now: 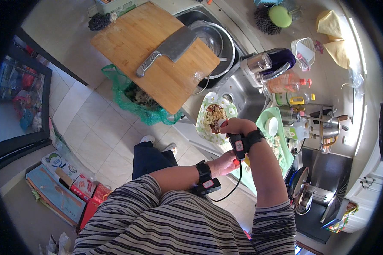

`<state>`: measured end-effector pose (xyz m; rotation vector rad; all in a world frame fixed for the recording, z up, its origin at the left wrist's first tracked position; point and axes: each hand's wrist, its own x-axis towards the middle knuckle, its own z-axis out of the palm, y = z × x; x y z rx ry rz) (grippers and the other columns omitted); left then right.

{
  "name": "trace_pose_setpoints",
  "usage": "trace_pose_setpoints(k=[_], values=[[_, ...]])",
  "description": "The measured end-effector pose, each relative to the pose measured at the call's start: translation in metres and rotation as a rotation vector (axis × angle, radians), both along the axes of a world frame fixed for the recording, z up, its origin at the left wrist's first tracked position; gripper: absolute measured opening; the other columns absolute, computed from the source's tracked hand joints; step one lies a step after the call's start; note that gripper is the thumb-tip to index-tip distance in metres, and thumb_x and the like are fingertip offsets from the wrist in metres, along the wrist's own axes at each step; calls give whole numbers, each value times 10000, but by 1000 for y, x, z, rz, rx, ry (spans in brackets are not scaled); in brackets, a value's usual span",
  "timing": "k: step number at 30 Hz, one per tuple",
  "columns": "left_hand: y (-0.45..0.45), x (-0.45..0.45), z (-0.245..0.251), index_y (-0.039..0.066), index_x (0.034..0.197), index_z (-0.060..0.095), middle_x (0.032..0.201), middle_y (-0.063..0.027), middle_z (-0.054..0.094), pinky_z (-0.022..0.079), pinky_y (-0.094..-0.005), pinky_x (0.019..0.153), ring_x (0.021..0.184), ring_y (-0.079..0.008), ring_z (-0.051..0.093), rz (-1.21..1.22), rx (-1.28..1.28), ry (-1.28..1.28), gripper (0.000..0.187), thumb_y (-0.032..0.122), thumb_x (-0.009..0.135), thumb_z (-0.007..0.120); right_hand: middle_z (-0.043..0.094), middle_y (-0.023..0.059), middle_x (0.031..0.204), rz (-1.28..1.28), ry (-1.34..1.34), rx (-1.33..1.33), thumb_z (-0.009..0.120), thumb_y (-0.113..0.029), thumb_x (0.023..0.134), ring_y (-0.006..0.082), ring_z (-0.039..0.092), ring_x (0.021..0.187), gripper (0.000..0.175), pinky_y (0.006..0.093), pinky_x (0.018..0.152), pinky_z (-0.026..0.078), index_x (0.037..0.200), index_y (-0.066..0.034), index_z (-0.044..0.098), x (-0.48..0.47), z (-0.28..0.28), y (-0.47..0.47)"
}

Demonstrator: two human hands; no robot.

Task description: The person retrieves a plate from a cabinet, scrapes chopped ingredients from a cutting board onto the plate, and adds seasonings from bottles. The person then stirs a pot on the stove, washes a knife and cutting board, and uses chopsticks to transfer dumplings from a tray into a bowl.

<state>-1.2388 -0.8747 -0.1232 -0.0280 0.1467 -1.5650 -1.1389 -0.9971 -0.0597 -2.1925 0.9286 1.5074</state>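
Note:
My right hand (239, 125) grips a small red-and-white object (223, 123), perhaps a container's end, over a floral dish (202, 110) of chopped, seasoned food (215, 114). Lower down, my left hand (223, 163) has its fingers on a red object (236, 162), partly hidden beneath my right wrist, with a yellow part (247, 160) beside it. A light green tray (264, 114) with pale pieces of food and a white bowl (271, 126) lies to the right. Further off, a cleaver (178, 43) rests flat on a wooden cutting board (131, 41).
The board overlaps a sink with a metal basin (231, 47). A green plastic bag (115, 86) hangs below it. A steel sink bowl (247, 95) adjoins the dish. Bottles (282, 83) and a kettle (333, 124) line the wall; a pan (300, 181) stands beyond the tray.

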Motion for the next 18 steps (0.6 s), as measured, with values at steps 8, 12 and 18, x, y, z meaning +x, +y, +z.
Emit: trace_pose_setpoints(k=[8,12,18], values=[[8,1,-14,207,890,579,831,99,552,366,-237,692,755,-44,476,12,-15,24,157,200,774,684,658,34,783,121,-23,-37,643,-424,750,143,583,661,405,310,628,463,957,-78,671,7,-9,13],[8,2,-13,210,914,572,826,102,559,360,-232,659,717,-40,464,8,-2,3,151,224,801,670,655,30,769,45,-62,-4,644,-394,754,145,589,655,374,309,621,468,921,-60,664,7,-2,13],[13,15,-18,183,911,582,807,83,554,356,-235,616,700,-51,468,-160,-44,-142,152,264,817,670,647,57,736,-247,-119,71,649,-331,754,157,603,606,346,301,561,488,867,-4,643,-7,11,9]])
